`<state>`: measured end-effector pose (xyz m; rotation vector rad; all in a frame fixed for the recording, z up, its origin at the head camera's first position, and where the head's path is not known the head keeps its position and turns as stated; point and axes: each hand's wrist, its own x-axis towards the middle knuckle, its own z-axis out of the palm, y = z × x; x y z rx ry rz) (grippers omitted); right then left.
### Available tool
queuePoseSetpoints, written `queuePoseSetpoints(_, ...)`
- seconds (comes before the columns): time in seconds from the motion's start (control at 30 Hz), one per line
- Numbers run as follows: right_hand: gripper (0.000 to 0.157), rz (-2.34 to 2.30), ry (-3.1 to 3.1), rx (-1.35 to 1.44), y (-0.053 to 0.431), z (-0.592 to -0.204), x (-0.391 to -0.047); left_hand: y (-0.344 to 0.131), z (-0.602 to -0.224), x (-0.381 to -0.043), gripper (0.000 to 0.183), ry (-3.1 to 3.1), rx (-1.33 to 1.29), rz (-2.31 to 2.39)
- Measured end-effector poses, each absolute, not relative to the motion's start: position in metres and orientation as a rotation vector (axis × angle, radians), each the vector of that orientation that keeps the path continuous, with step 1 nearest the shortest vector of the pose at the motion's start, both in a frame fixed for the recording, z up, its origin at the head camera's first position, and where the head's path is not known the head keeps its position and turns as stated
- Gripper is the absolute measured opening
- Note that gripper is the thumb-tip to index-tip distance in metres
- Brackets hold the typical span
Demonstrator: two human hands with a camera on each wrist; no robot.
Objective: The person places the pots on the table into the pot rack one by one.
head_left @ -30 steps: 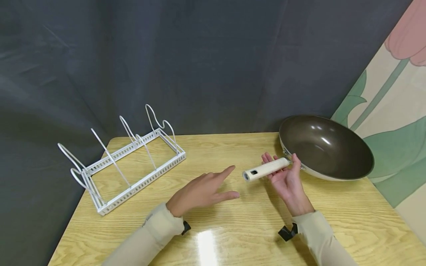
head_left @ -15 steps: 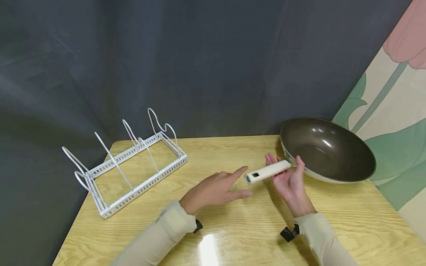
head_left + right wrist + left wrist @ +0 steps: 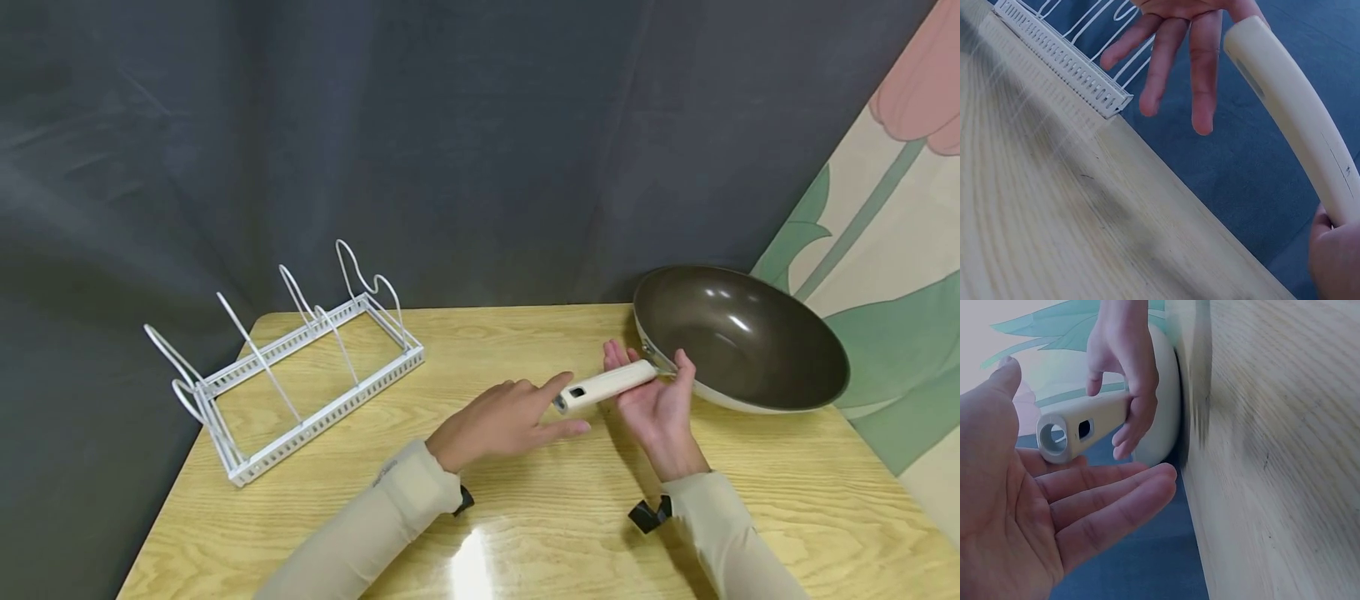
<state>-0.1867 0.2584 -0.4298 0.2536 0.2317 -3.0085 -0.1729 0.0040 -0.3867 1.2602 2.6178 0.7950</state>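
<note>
A large wok (image 3: pixel 738 342) with a dark brown inside and a cream outside stands at the right of the table. Its cream handle (image 3: pixel 607 386) points left toward the table's middle, with a hanging slot near its end. Under the handle near the bowl lies my right hand (image 3: pixel 660 417), palm up, its fingers extended past the far side and its thumb apart. My left hand (image 3: pixel 506 421) is at the handle's free end, index fingertip right by it, thumb stretched out below. The left wrist view shows the left hand's fingers (image 3: pixel 1107 515) spread and straight.
A white wire rack (image 3: pixel 322 425) with upright loops stands at the left of the wooden table (image 3: pixel 540 533). A dark curtain (image 3: pixel 480 150) hangs behind the table, and a flower-patterned wall (image 3: pixel 900 333) borders it on the right.
My left hand has moved right, up to the end of the wok's handle. The right hand stays under the handle, and the wok looks almost unmoved.
</note>
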Motion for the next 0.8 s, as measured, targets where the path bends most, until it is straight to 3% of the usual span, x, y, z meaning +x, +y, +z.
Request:
queuePoseSetpoints(0.13, 0.061, -3.015, 0.126, 0.231, 0.259, -0.431, -0.189, 0.011, -0.385, -0.175, 0.057, 2.627, 1.28, 0.798)
queuePoseSetpoints(0.43, 0.061, -3.043, -0.026, 0.236, 0.257, -0.434, -0.193, 0.023, -0.38, -0.179, 0.047, 2.715, 1.305, 0.734)
queuePoseSetpoints(0.8, 0.055, -3.076, -0.043, 0.289, 0.257, -0.434, -0.199, 0.043, -0.378, -0.182, 0.048, 2.744, 1.217, 0.62)
